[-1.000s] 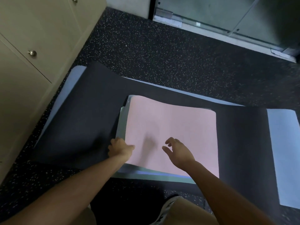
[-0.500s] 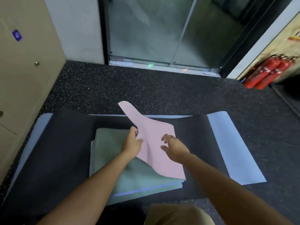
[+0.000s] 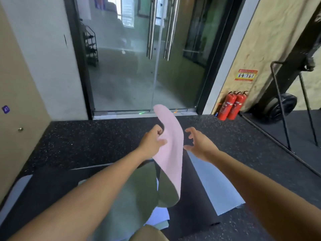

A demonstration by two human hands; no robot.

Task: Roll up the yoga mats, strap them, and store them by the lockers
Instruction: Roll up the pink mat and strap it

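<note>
Pink mat (image 3: 171,153): long axis upright, frame centre; left hand (image 3: 152,141) grips its edge; right hand (image 3: 198,142) just beside, fingers spread, empty.

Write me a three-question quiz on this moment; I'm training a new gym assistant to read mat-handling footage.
1. True or false: the right hand grips the pink mat.
2. Which hand holds the pink mat? A) left hand B) right hand C) both
3. Fill in: two red ______ stand by the wall right of the glass door.

Key: 1. False, its fingers are spread beside the mat, apart from it. 2. A. 3. fire extinguishers.
</note>
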